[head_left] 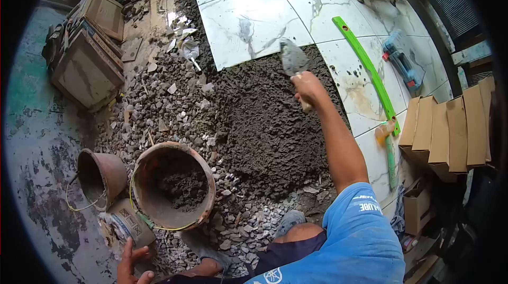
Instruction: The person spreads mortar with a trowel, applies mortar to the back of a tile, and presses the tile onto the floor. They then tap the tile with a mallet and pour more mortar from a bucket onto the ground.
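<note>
My right hand (309, 91) is wrapped round the handle of a trowel (293, 59), whose mortar-smeared blade lies at the edge between the wet mortar bed (270, 120) and the white marbled tiles (248, 25). My left hand (133, 264) is at the lower left with its fingers apart, holding nothing, just below a small container (129, 223). Above and to the right of that hand, a large bucket (211, 181) holds dark mortar (182, 183).
A smaller bucket (114, 173) lies tilted at the left, below stacked tile boxes (87, 72). Rubble (159, 109) surrounds the mortar. On the right tiles are a green level (368, 64), a rubber mallet (390, 159), a blue tool (403, 62) and cardboard boxes (439, 130).
</note>
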Demonstrator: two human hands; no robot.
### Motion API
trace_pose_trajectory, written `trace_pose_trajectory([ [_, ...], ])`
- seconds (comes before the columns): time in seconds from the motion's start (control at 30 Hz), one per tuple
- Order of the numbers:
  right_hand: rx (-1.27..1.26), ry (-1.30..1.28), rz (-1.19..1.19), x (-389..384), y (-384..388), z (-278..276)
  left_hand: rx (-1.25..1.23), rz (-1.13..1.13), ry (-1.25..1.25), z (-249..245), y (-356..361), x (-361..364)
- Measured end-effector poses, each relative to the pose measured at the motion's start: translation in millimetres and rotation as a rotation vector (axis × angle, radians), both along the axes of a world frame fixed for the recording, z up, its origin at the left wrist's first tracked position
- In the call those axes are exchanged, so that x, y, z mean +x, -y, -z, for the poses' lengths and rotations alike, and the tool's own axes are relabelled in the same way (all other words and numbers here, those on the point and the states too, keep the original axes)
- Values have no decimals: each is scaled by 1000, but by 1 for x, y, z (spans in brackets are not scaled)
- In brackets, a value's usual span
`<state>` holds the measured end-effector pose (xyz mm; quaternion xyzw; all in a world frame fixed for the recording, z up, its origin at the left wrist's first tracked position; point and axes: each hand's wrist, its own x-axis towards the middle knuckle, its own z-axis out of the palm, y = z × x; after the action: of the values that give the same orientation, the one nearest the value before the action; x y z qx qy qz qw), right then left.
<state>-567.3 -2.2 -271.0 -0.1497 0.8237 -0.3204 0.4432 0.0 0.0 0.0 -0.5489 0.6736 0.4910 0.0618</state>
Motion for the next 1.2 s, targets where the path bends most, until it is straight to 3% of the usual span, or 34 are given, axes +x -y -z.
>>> trace_pose_trajectory([
  [0.03, 4, -31, 32, 13, -2, -15, 59, 9, -30, 6, 0, -1],
  [0.07, 56, -70, -104, 25, 2, -20, 119, 21, -61, 14, 2, -1],
  [0.1, -189, -272, -507, 56, 34, 26, 39, 30, 23, -25, 7, 1],
  [0.17, -92, -88, -509, 88, 44, -7, 99, -4, -13, -11, 6, -5],
  [0.23, -113, -335, -826, 102, 54, 13, 100, 4, -50, -5, 3, -13],
  [0.3, -38, -351, -829, 91, 60, 41, 87, 2, -70, -7, 2, -18],
  [0.37, 47, -137, -361, 69, 44, 20, 103, -45, -51, -11, 1, -20],
  [0.5, 57, -71, 25, -7, -11, 9, 70, -46, -51, -13, 2, -11],
  [0.63, -194, 217, 311, -54, -40, 26, 26, 44, -20, -14, 6, -13],
  [0.7, -281, 399, 342, -50, -33, 53, 27, 35, -10, -14, 7, -11],
  [0.8, -307, 535, 284, 15, -7, 45, 15, 64, 17, -11, 7, -13],
  [0.97, -182, 694, -183, 109, 32, 26, 32, 9, 25, -12, 6, -24],
  [1.07, -154, 466, -381, 89, 37, 3, -70, 122, 45, -15, 6, -20],
  [1.1, -161, 280, -441, 73, 39, -1, -60, 97, 50, -17, 6, -18],
  [1.13, -38, -7, -690, 47, 46, -2, -51, 85, 65, -19, 6, -14],
  [1.2, 79, -251, -756, 2, 58, 14, -56, 101, 105, -20, 5, -3],
])
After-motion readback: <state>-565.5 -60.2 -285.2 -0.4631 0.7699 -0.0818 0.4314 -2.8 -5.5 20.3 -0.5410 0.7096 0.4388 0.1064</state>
